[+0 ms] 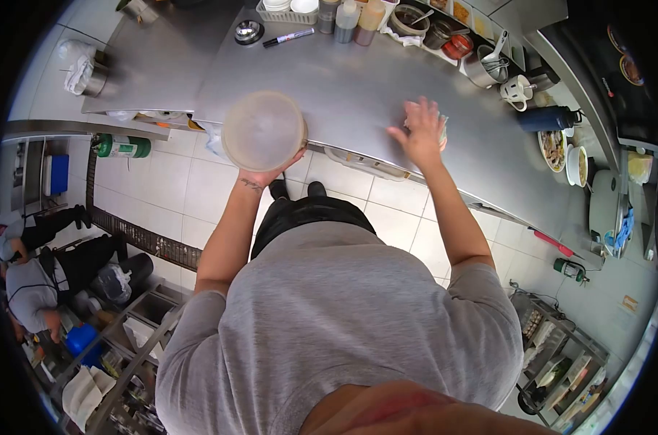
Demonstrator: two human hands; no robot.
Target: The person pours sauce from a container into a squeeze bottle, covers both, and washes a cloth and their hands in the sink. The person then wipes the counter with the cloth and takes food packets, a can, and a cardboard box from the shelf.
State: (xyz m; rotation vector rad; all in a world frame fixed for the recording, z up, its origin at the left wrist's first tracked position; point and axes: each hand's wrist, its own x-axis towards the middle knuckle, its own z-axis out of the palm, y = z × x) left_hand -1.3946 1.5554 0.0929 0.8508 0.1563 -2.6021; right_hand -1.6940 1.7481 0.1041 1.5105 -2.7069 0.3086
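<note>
My left hand (275, 174) holds a round, translucent lidded container (264, 130) from below, just off the front edge of the steel counter (329, 80). Most of its fingers are hidden under the container. On the right part of the counter, my right hand (420, 134) rests with its fingers spread. A small pale cloth or wrapper (443, 132) shows beside that palm, partly hidden by the hand. Farther back on the counter lie a black-and-white marker (288, 38) and a round metal object (248, 32).
Sauce bottles (346, 22) and a white basket (288, 10) stand at the back. Metal pots (486, 67), a dark blue bottle (550, 118) and food bowls (577, 165) line the right side. Two other people (35, 283) are at the far left, near shelving.
</note>
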